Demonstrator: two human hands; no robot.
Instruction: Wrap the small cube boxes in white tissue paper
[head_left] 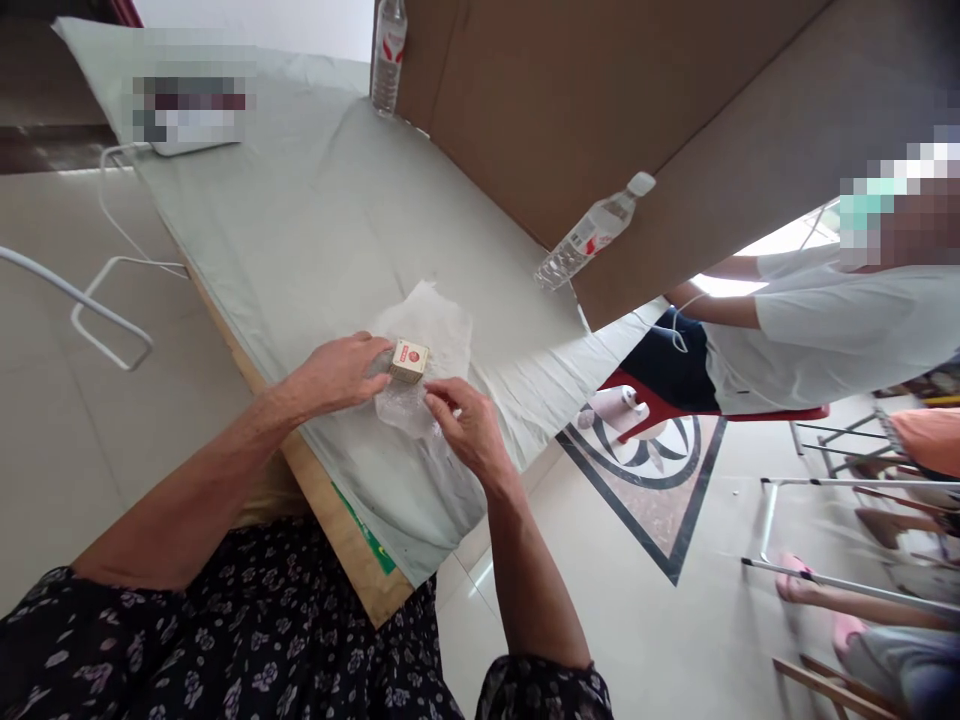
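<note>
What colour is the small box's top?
The box's top is cream with red print, clearest in the head view.

No wording legible. Small box (410,362), between left hand (341,372) and right hand (465,420): red lettering and a round red emblem on the upper face (characters too small to transcribe). Near bottle (592,235), beyond the right hand: label with red mark, print blurred. Far bottle (388,60), well beyond both hands: red-marked label, possibly the same design; text unreadable.
</note>
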